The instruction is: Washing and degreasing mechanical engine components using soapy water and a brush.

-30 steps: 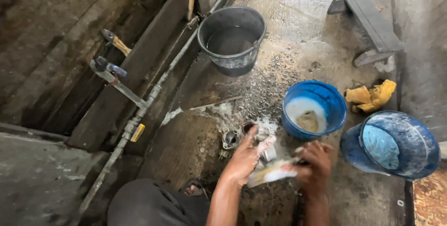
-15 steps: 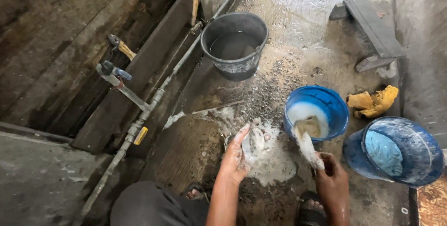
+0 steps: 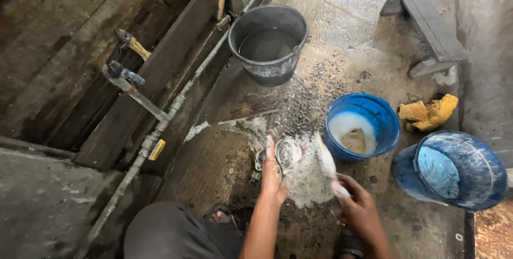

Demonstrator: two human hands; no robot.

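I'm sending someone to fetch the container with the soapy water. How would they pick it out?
Start from the grey bucket at the top of the wet concrete floor and come down to the right. The blue bowl sits just above the right hand. Unlike the tilted blue bucket beside it, it stands upright and holds white foam.

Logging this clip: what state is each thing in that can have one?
Grey bucket: upright, part-filled with water.
Blue bowl: upright, holding soapy water.
Blue bucket: tipped on its side.
Round metal part: soapy, under the left hand.
Brush: soapy, gripped in the right hand.
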